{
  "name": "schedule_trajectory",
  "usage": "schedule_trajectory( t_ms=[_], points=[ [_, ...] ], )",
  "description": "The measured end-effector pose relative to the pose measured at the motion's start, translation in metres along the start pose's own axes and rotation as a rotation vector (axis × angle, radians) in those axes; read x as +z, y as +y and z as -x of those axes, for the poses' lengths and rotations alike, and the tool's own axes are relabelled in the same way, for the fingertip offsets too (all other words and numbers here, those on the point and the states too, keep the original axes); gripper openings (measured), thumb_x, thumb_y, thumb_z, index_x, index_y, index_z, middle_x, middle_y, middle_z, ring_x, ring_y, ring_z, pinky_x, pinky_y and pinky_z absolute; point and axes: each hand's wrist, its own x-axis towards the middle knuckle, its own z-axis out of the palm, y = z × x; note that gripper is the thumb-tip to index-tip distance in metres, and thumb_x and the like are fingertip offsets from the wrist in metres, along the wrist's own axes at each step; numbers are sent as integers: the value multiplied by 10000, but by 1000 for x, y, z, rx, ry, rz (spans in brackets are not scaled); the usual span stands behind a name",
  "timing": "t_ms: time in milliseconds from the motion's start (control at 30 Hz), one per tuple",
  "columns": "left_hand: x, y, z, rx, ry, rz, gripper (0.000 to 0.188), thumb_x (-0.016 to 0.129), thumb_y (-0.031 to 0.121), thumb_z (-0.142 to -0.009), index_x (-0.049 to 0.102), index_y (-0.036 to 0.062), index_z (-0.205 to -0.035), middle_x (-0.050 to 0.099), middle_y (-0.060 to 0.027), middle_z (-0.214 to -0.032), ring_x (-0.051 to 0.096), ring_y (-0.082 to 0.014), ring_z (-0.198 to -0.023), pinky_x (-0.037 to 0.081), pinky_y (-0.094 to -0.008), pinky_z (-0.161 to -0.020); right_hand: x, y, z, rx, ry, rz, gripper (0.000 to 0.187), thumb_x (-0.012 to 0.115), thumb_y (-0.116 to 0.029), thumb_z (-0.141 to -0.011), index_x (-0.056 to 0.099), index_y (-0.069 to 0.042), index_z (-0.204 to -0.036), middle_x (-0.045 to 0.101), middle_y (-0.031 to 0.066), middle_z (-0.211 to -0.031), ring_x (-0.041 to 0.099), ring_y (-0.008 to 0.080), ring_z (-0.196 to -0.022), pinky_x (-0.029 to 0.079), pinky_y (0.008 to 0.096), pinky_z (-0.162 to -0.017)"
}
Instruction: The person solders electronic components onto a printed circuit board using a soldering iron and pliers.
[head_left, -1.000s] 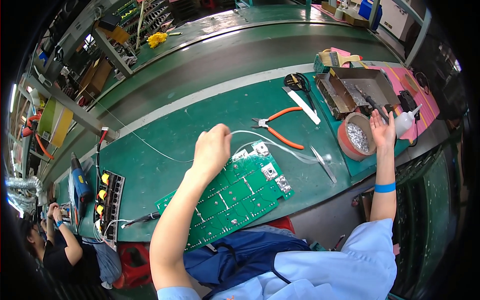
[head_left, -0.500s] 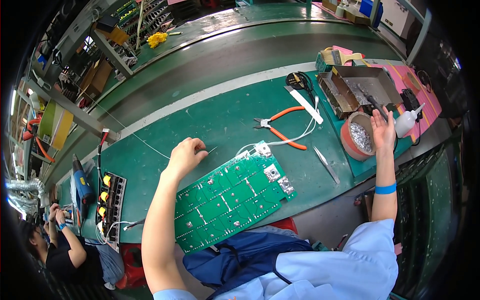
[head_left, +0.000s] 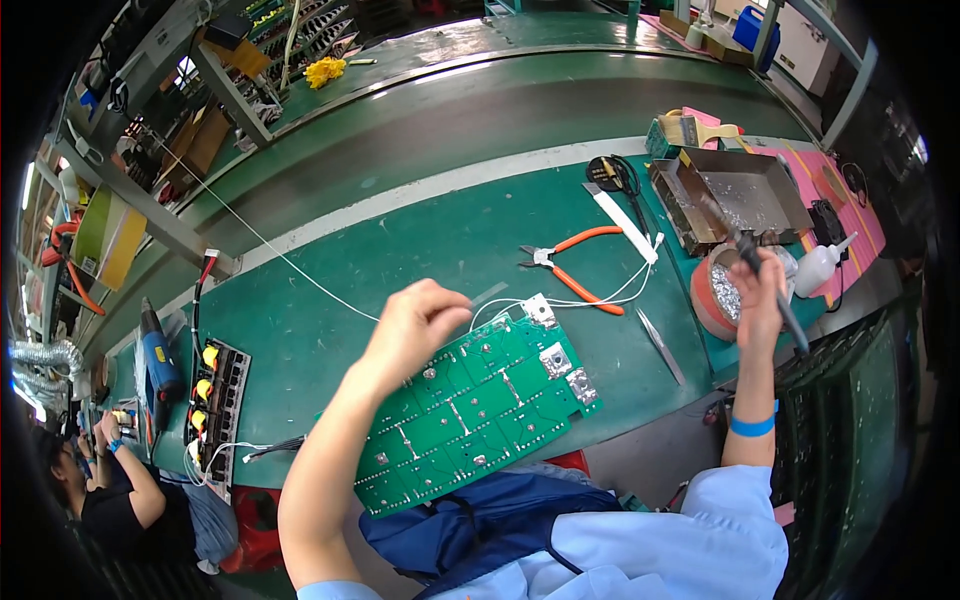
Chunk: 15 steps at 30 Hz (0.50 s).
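Your left hand (head_left: pixel 420 325) pinched a thin wire (head_left: pixel 290 262) by the far edge of the circuit board (head_left: pixel 470 425), near on the counter (head_left: pixel 400 240); your right hand (head_left: pixel 762 305) gripped a soldering iron (head_left: pixel 790 317) beside the pot (head_left: pixel 704 297).

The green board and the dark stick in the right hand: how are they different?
The board is wide and flat; the stick is long and thin. The board is green with silvery patches; the stick looks mostly dark. The board lies partly over the table; the stick slants in the right hand. Both are longer than wide.
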Motion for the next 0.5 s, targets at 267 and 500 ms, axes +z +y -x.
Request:
schedule_trajectory(
  t_ms=[267,500],
  points=[
    [8,20,12,30,-67,-104,97,598,82,-736,623,46,-823,536,-72,-746,546,-188,-637,446,-287,-587,92,-24,76,-365,-481,524,127,592,22,-642,554,14,-763,541,75,-600,515,136,-515,392,237,-471],
    [17,11,7,103,-95,-144,110,558,134,-756,604,61,-826,536,-85,-782,559,-267,-720,456,-361,-649,123,-12,91,-478,-701,599,152,636,10,-593,568,-5,-728,521,85,-531,509,201,-438,387,286,-396]
  ],
)
